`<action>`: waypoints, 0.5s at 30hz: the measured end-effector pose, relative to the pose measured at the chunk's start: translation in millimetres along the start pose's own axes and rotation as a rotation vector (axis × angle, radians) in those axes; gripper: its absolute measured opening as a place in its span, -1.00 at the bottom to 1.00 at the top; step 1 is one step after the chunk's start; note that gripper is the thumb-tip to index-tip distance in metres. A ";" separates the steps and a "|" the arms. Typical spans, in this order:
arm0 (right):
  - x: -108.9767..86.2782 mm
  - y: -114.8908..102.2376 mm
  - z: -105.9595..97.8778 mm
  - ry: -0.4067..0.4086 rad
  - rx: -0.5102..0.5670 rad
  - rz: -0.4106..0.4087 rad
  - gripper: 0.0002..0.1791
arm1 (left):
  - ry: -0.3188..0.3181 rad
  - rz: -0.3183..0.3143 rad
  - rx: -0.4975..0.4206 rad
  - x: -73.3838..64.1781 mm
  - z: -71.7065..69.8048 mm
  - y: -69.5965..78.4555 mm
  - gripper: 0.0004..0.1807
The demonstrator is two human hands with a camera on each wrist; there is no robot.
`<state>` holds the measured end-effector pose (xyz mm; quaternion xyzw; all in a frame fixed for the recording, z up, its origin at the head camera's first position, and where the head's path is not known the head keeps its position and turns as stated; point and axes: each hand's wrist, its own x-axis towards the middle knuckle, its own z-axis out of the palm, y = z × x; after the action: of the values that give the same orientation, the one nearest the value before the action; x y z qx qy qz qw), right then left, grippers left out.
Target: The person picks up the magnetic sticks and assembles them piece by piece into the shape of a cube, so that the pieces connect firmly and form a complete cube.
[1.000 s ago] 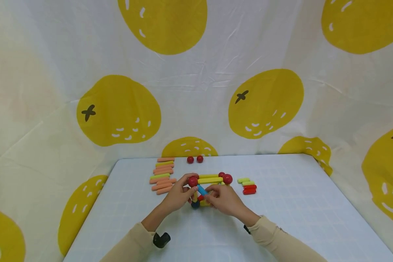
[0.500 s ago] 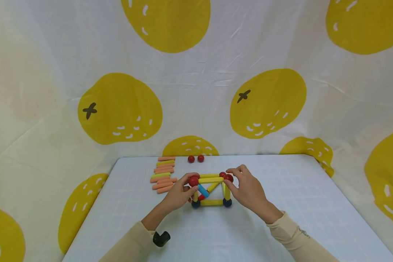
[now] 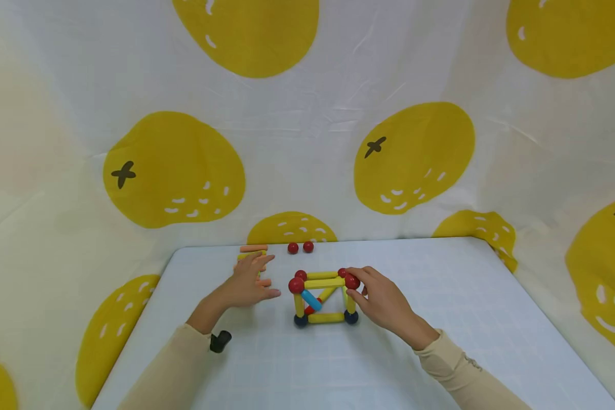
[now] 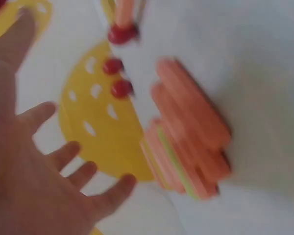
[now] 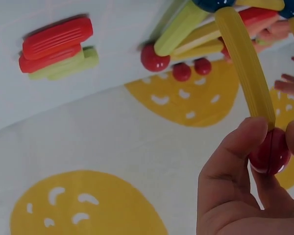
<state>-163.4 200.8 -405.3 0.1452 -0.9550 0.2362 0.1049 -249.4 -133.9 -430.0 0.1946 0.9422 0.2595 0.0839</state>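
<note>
A box-shaped frame of yellow rods (image 3: 324,283) stands on the table, red balls at its top corners and dark blue balls (image 3: 300,320) at the front lower ones. A short blue rod (image 3: 311,300) slants down inside its front left, meeting a red one. My right hand (image 3: 381,296) pinches the red ball (image 5: 269,152) at the top front right corner between thumb and fingers. To the left of the frame, my left hand (image 3: 242,285) reaches with spread fingers over a row of orange rods (image 4: 191,105), hiding part of it in the head view; it holds nothing.
Two loose red balls (image 3: 300,247) lie by the table's back edge. Short red rods (image 5: 58,39) and light green rods (image 5: 68,66) lie together to the right, hidden behind my right hand in the head view. A fruit-patterned cloth (image 3: 307,142) hangs behind the table.
My right hand moved from the blue rod to the red ball at the right corner and pinches it. My left hand let go of the left corner ball and moved left over the orange rods.
</note>
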 end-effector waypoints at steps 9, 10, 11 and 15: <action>0.1 -2.8 -4.0 -0.036 -0.008 0.042 -0.45 | -0.155 -0.148 0.203 13.6 -6.1 -43.0 -0.10; 0.3 -3.1 -4.2 -0.040 -0.013 0.047 -0.44 | -0.163 -0.165 0.210 14.0 -4.8 -45.0 -0.07; 0.5 -3.1 -4.2 -0.042 -0.021 0.050 -0.44 | -0.169 -0.180 0.210 14.4 -3.7 -46.9 -0.06; 0.8 -3.3 -4.1 -0.053 -0.031 0.063 -0.45 | -0.183 -0.196 0.215 16.8 -1.5 -52.1 0.03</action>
<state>-162.5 199.9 -400.1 0.1197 -0.9651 0.2205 0.0746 -281.9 -168.8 -456.9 0.1327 0.9673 0.1291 0.1731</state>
